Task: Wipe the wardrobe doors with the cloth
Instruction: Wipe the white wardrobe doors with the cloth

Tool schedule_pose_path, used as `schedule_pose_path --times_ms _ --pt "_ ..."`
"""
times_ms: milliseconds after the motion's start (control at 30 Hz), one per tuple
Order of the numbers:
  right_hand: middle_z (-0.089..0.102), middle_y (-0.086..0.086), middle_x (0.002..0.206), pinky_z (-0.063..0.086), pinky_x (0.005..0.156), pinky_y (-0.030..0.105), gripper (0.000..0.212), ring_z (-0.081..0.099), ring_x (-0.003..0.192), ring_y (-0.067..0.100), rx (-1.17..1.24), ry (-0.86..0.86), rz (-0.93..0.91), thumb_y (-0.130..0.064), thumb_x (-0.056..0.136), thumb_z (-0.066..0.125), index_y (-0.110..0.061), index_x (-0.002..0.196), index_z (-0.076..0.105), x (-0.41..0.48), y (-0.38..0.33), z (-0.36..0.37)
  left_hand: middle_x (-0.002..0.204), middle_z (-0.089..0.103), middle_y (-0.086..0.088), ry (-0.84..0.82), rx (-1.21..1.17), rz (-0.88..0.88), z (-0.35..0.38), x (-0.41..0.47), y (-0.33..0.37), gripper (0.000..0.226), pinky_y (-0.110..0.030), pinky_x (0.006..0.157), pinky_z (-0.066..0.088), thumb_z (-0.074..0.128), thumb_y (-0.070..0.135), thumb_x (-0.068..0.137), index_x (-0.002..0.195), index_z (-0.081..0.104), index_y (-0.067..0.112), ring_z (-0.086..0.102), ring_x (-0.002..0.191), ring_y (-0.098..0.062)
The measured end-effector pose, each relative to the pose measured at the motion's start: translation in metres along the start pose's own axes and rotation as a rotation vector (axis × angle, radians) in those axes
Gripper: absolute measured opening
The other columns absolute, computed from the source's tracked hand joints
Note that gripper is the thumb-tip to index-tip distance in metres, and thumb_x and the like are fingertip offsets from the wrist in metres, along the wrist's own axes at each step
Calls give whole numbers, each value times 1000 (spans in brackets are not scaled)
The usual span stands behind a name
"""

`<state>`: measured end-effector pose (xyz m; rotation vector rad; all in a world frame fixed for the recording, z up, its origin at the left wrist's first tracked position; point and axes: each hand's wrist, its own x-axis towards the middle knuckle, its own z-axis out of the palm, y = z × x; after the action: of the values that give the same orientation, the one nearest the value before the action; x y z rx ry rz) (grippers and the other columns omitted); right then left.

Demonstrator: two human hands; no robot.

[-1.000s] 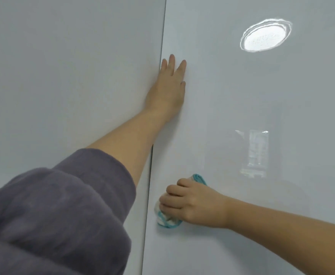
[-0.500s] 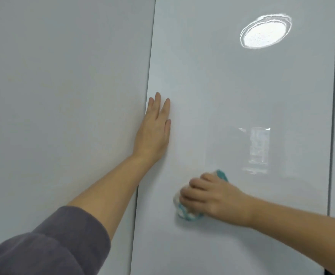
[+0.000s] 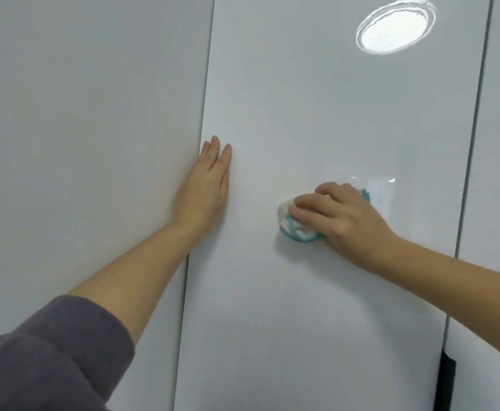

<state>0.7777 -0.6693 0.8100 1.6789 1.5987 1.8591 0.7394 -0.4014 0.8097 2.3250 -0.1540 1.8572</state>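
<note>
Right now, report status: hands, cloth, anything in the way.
Left hand flat on middle door, at its left edge. Right hand grips cloth, pressed against same door. Nothing blocking; dark handle low right, apart.

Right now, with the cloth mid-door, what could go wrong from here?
1. The cloth is bunched small under the right hand, so each pass likely covers a narrow strip, and patches of the glossy door may get missed.
2. The bare left hand rests flat on the door beside the seam. It may leave prints there that need another wipe.
</note>
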Motion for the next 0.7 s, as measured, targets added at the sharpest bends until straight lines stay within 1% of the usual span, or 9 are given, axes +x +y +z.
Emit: schedule_pose_path --times_ms 100,200,267,333,400,467,533,633,700 --pt "66 5 106 45 67 36 23 58 85 29 38 -156 -202 -2 95 50 -9 107 68 -40 -36 -2 159 25 -16 0 10 -44 1 -1 8 45 -37 113 31 35 10 104 148 36 4 22 148 -27" --pt "67 5 107 46 67 36 25 60 85 30 17 -186 -229 -4 98 45 -10 106 69 -39 -21 -10 159 25 -16 -2 35 -67 2 -3 12 45 -39 111 36 35 10 104 149 36 3 22 148 -27" --pt "68 10 109 46 67 37 33 59 88 32 -20 -84 -117 -9 103 38 -7 107 70 -25 11 -19 160 23 -14 -4 33 -87 2 -4 13 46 -39 108 38 34 11 104 149 35 4 20 149 -24" --pt "68 12 110 45 69 40 36 57 89 34 -77 11 57 -11 103 36 -7 109 71 -14 44 -33 160 23 -12 -1 30 -93 2 -5 14 46 -38 106 39 34 11 104 149 35 5 20 149 -23" --pt "68 12 110 45 69 44 34 54 90 36 -100 49 219 -4 94 41 -7 110 71 -12 58 -41 160 24 -13 6 29 -87 2 -7 14 45 -39 107 39 34 10 104 149 36 4 21 149 -23" --pt "67 12 112 45 71 46 32 53 92 35 -86 55 277 -1 87 52 -8 112 70 -23 45 -38 159 25 -13 11 20 -90 2 -9 14 44 -39 108 38 34 10 104 148 37 4 22 148 -23" --pt "65 12 115 43 73 43 30 52 94 33 -19 27 210 -1 88 54 -7 115 68 -49 12 -30 159 26 -12 8 11 -94 1 -11 12 44 -38 108 36 34 10 105 148 38 4 22 148 -22" --pt "58 5 119 41 76 38 29 49 96 28 56 -105 5 -2 97 41 -12 119 58 -96 -34 -27 159 27 -13 11 18 -86 1 -14 10 43 -40 109 37 34 10 105 147 39 3 23 148 -22" --pt "61 5 117 40 77 36 28 50 97 27 55 -164 -50 -4 100 39 -14 119 56 -108 -34 -31 159 27 -13 16 19 -85 3 -15 10 43 -40 108 37 34 10 105 147 39 2 24 148 -22"
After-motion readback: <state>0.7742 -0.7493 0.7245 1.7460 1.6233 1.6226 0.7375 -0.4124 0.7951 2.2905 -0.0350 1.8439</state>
